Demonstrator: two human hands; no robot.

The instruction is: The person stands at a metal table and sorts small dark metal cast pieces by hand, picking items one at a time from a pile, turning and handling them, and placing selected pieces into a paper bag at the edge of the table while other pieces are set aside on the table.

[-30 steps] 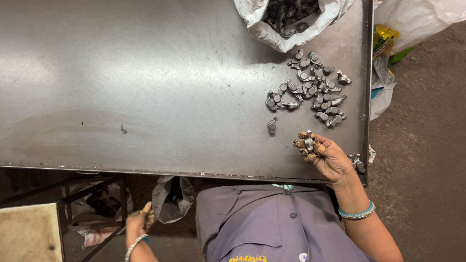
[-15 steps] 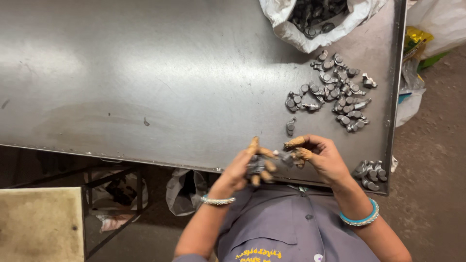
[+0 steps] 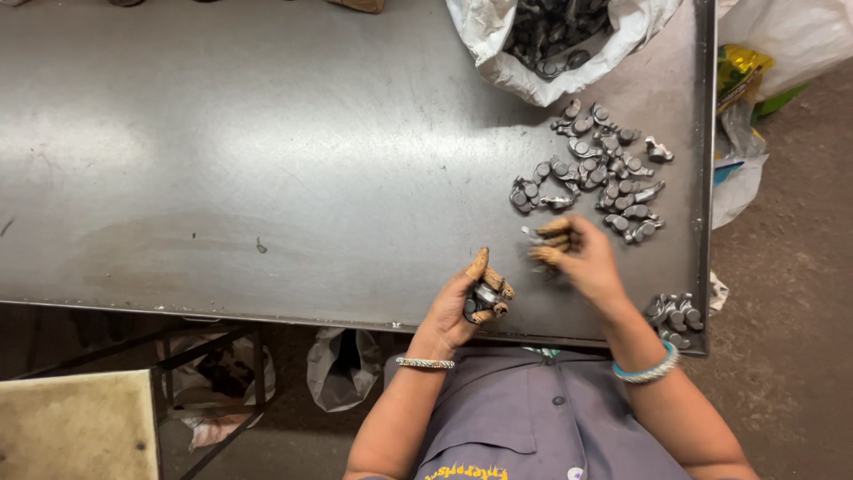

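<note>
Her left hand (image 3: 471,298), below the counter (image 3: 267,178) a second ago, now clenches a small metal part (image 3: 484,296) at its near edge. Her right hand (image 3: 573,253) has reached forward, pinching another beside the loose pile (image 3: 591,173); beyond, an open sack (image 3: 498,44).

Grey buttoned shirt (image 3: 533,418) with yellow chest lettering; beaded bracelet (image 3: 425,363) on left wrist; turquoise bangle (image 3: 647,372) on right.

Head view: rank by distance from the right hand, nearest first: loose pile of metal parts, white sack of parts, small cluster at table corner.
From the right hand:
1. Loose pile of metal parts, just beyond the fingers.
2. Small cluster, near-right table corner.
3. White sack of parts, far edge.
</note>
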